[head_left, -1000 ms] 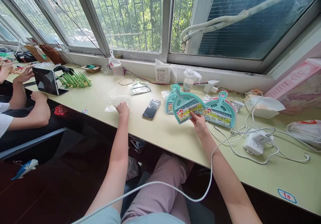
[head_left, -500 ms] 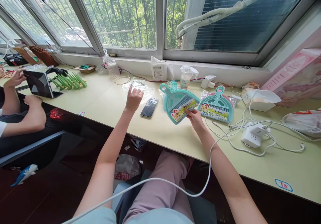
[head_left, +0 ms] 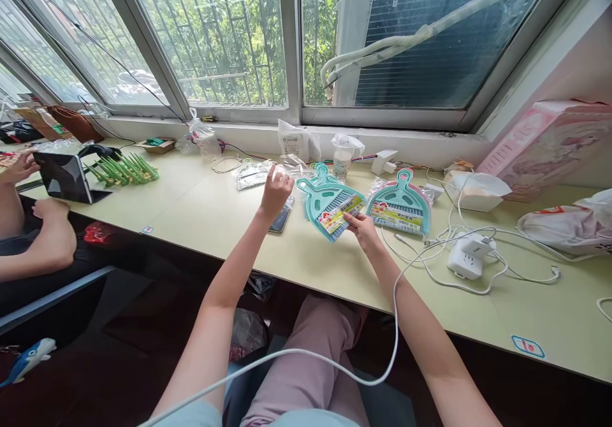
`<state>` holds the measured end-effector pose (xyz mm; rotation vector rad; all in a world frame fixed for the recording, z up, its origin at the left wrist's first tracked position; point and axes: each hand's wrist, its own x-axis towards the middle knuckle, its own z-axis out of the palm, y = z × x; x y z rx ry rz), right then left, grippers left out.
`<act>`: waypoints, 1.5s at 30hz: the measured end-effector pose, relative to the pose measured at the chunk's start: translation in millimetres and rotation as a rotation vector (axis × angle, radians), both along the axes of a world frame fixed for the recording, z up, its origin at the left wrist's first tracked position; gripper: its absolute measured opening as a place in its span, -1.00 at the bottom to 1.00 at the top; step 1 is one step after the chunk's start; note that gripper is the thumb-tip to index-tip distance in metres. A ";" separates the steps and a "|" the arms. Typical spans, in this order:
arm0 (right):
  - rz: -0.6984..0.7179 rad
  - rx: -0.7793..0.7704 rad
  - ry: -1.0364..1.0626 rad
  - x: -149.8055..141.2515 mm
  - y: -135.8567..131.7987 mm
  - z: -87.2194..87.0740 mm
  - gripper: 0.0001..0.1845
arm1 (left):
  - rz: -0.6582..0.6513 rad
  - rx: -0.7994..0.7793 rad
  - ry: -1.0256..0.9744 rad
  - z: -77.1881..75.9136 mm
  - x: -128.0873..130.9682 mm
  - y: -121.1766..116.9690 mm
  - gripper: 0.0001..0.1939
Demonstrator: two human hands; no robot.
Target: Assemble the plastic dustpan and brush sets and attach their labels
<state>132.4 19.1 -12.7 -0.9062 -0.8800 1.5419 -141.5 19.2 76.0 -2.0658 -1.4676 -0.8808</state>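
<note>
My right hand (head_left: 362, 228) is closed on the lower edge of a teal mini dustpan (head_left: 321, 205) with a blue-bristled brush and a bright printed label, tilted with its handle to the upper left. My left hand (head_left: 277, 191) is raised above the table, its fingers closed on a crinkled clear plastic bag (head_left: 302, 167) that trails behind them. Below that hand, a phone (head_left: 279, 220) is partly hidden. Another teal dustpan set (head_left: 402, 197) lies to the right on clear wrap, a pink rim showing under it. Behind the held dustpan, one more teal handle (head_left: 323, 173) shows.
A wrapped dustpan (head_left: 253, 175) lies at the back left. White cables and a power strip (head_left: 466, 258) spread at the right, near a paper box (head_left: 478, 191). A cup (head_left: 342, 159) stands by the window. Another person's arm (head_left: 55, 236) rests beside a tablet (head_left: 62, 177) and green stems (head_left: 122, 170).
My left hand has lifted the clear plastic bag from the table and carried it right, towards the dustpan. My right hand keeps hold of the dustpan, now a little lower. The view has turned slightly right.
</note>
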 end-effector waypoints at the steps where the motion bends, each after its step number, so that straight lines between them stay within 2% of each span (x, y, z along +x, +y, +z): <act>1: 0.019 -0.006 0.014 0.1 -0.3 1.0 -0.60 | -0.019 0.003 0.002 -0.3 4.2 -0.2 -0.61; 4: 0.052 -0.033 0.029 -0.2 -1.9 3.7 -0.61 | -0.098 -0.002 0.040 -1.1 17.9 -2.9 -0.62; 9: -0.010 -0.036 0.115 -4.8 -4.6 3.7 -0.61 | -0.258 -0.022 0.126 -5.7 42.4 -7.0 -0.66; 15: -0.199 0.048 0.120 -7.1 -4.7 2.4 -0.56 | -0.203 0.127 0.022 -8.3 62.8 -0.4 -0.73; 19: -0.353 0.131 -0.031 -2.4 -5.4 10.5 -0.61 | -0.229 0.123 -0.014 -0.1 71.2 3.3 -0.77; 22: -0.255 0.157 -0.082 1.5 -4.6 17.2 -0.60 | -0.223 0.117 -0.075 4.2 76.3 3.0 -0.77; 25: -0.148 0.127 -0.025 4.8 -1.5 17.1 -0.56 | -0.244 0.094 -0.107 3.4 78.7 -1.6 -0.74; 30: -0.204 0.064 0.150 9.2 6.4 4.9 -0.55 | -0.311 0.058 -0.070 -5.0 78.1 -10.1 -0.76; 33: -0.205 0.046 0.202 9.2 8.0 1.0 -0.54 | -0.209 0.087 -0.138 -14.4 79.3 -8.1 -0.86; 37: -0.186 0.079 0.242 5.0 3.4 3.3 -0.54 | 0.173 0.144 -0.491 -33.7 87.9 -3.5 -0.58; 39: -0.174 0.101 0.274 3.0 0.7 5.1 -0.55 | 0.274 0.053 -0.687 -41.3 94.2 -2.5 -0.50; 40: -0.170 0.109 0.289 2.5 -0.1 5.7 -0.55 | 0.244 -0.033 -0.784 -43.1 97.1 -2.0 -0.47; 41: -0.169 0.111 0.297 2.4 -0.4 6.1 -0.55 | 0.152 -0.137 -0.882 -43.1 99.8 -1.1 -0.44; 45: -0.194 0.087 0.255 6.0 2.8 6.1 -0.58 | -0.515 -0.498 -1.221 -27.8 107.0 7.9 -0.31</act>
